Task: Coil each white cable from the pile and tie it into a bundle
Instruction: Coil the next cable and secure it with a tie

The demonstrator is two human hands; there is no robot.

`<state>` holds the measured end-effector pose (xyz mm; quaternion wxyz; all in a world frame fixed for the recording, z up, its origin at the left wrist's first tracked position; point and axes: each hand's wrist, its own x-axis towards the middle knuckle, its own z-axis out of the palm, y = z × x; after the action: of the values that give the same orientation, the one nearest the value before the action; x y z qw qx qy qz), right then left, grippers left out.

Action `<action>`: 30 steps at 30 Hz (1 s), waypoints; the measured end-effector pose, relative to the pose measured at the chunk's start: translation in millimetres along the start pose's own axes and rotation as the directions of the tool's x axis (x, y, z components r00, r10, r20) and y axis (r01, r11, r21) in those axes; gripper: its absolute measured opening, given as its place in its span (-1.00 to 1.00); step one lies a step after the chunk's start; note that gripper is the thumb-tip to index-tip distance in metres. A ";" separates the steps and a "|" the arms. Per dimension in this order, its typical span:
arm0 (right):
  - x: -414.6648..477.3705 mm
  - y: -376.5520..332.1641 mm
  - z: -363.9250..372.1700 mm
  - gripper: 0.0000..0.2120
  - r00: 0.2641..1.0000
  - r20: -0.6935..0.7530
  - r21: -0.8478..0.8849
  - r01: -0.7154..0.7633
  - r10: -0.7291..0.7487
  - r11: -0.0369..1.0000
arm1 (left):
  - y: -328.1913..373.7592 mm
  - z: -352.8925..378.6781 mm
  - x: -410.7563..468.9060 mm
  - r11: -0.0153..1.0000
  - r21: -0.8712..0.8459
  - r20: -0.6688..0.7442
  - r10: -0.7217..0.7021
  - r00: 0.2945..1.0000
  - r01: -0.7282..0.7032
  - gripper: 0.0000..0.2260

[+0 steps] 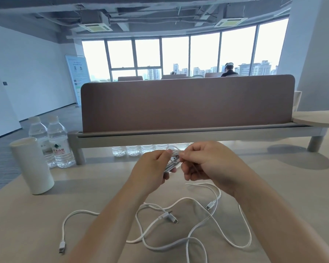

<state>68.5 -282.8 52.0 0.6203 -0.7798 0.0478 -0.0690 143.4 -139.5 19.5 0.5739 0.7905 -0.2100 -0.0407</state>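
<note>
a: what are the hands doing?
b: left hand [152, 168] grips the coil [172, 162] above the table [27, 224]; right hand [203, 162] pinches a strand at its top.
a: and the pile?
b: loose cables [169, 217] lie on the table, under the wrists.

Bare arms reach forward and converge: left forearm [110, 219], right forearm [270, 215]. The left hand [152, 168] has curled fingers gripping a coiled white cable [171, 162]. The right hand [203, 162] is just beside it, knuckles up, fingertips pinching the same coil.
</note>
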 end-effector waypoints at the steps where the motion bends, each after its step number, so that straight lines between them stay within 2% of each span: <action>1: 2.7 3.3 0.0 -0.81 1.000 -0.031 0.013 0.000 0.001 1.000 | -0.1 -1.2 0.2 0.999 -0.033 0.010 -0.006 1.000 0.006 -0.70; 5: 12.6 14.4 0.3 -0.80 0.993 -0.110 0.030 -0.036 0.039 0.999 | 0.3 -7.5 2.1 0.966 -0.238 0.075 -0.088 0.993 0.104 -0.73; 8: 12.4 18.5 5.7 -0.79 0.995 -0.055 -0.010 -0.080 0.079 0.997 | 1.9 -10.9 3.4 0.899 -0.388 0.130 -0.166 0.977 0.205 -0.70; 11: 10.6 19.6 13.2 -0.80 0.996 -0.020 -0.050 -0.090 0.089 0.995 | 3.3 -10.0 2.7 0.846 -0.463 0.142 -0.222 0.965 0.263 -0.69; 20: 10.0 21.9 17.0 -0.81 0.998 0.030 -0.121 -0.048 0.052 0.991 | 3.7 -7.8 3.2 0.831 -0.469 0.092 -0.292 0.952 0.300 -0.77; 30: 9.8 21.9 13.1 -0.85 0.995 0.082 -0.177 -0.035 0.050 0.984 | -1.0 -7.7 7.1 0.849 -0.426 0.076 -0.310 0.948 0.312 -0.70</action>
<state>80.6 -276.8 28.3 0.5520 -0.8325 0.0434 -0.0176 152.4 -135.1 22.5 0.7201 0.6668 -0.0662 -0.1802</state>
